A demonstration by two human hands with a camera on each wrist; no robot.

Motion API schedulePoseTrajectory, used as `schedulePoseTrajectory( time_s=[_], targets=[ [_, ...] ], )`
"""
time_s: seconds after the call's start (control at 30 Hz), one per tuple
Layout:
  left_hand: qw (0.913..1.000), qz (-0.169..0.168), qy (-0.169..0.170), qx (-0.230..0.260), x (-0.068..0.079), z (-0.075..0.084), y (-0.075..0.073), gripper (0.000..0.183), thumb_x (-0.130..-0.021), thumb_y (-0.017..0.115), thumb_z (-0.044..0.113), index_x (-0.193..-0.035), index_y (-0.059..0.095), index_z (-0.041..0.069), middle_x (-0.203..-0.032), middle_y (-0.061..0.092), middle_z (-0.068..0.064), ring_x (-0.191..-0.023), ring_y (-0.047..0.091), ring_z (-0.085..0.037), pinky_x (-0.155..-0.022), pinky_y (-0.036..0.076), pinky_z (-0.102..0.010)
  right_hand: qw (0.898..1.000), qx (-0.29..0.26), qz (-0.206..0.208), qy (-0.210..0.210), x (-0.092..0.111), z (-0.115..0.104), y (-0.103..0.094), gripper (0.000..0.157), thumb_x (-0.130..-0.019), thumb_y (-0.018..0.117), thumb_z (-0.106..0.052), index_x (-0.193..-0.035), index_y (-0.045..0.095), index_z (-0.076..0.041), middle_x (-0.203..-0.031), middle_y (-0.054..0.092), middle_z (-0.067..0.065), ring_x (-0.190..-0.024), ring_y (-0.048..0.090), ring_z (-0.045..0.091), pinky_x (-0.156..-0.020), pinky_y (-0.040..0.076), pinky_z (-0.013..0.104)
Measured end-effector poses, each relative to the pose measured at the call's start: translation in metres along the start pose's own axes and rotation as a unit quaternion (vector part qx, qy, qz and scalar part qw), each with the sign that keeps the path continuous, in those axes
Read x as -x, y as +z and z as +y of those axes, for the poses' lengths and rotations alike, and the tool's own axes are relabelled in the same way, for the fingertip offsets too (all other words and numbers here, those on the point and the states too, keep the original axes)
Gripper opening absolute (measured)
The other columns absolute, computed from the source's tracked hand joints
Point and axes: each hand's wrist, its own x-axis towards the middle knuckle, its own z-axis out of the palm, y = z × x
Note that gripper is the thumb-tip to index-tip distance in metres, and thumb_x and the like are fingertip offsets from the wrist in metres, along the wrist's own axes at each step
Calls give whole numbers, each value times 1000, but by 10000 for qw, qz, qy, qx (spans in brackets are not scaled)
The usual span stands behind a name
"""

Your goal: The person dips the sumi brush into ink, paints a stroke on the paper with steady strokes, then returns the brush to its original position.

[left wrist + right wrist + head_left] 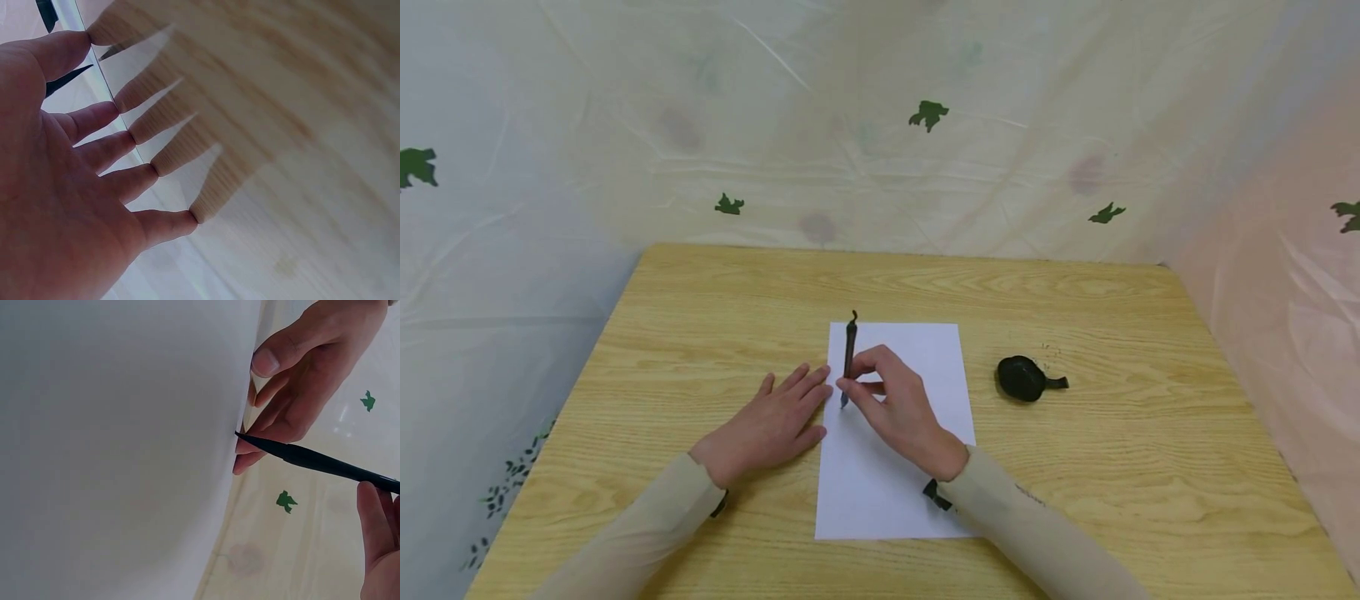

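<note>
My right hand [904,410] pinches a dark writing brush [850,343] between thumb and fingers, holding it nearly upright over the left part of a white sheet of paper [880,487]. A small loop tops its handle. In the right wrist view the brush's pointed dark tip [262,444] comes right to the paper's surface. My left hand [769,423] lies palm down with spread fingers, its fingertips at the left edge of the sheet. From the left wrist view, that same left hand [75,181] shows its palm side, fingertips against the wood-grained tabletop.
A small black rounded dish with a short handle [1021,379] sits right of the paper, small dark specks beside it. The wood-grained table [737,292] reaches back to a pale curtain [820,142] with green bird shapes. Similar sheeting hangs at both sides.
</note>
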Motion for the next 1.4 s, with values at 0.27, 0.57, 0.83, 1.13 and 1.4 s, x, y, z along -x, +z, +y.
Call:
schedulePoseTrajectory(
  time_s=[0.27, 0.57, 0.83, 1.13, 1.4],
  targets=[
    [10000, -14, -9, -12, 0, -1, 0, 57, -105, 62, 36, -151, 49, 4, -166, 35, -13, -152, 30, -41, -108, 30, -77, 10000, 1, -50, 35, 1, 0, -1, 23, -94, 73, 2, -111, 58, -4, -105, 64, 10, -100, 69, 23, -80, 59, 25],
    [9999, -96, -75, 4, 0, 0, 0, 58, -105, 62, 36, -151, 49, 4, -167, 33, -13, -153, 29, -41, -109, 28, -76, 10000, 44, -28, 16, 2, 2, -1, 23, -94, 74, 2, -111, 58, -4, -104, 64, 10, -101, 69, 23, -80, 59, 24],
    [9998, -171, -140, -6, -1, 0, 0, 58, -105, 61, 36, -152, 49, 5, -167, 32, -12, -154, 27, -40, -110, 27, -76, 10000, 71, -1, 12, 3, 3, -2, 23, -94, 74, 1, -111, 59, -4, -104, 65, 9, -100, 69, 23, -80, 60, 25],
    [9999, -111, -102, -17, 0, 0, 1, 59, -104, 62, 37, -152, 49, 4, -167, 33, -12, -153, 28, -40, -109, 28, -76, 10000, 57, -31, 45, 5, 4, -3, 24, -94, 74, 1, -112, 58, -4, -105, 65, 9, -101, 70, 22, -80, 60, 25],
    [9997, -192, -174, 13, -1, 1, 0, 60, -104, 62, 38, -153, 48, 5, -168, 32, -12, -154, 26, -39, -110, 27, -76, 9999, 95, -40, 51, 6, 5, -4, 25, -94, 74, 0, -113, 58, -4, -105, 65, 9, -102, 70, 22, -80, 60, 25]
  ],
)
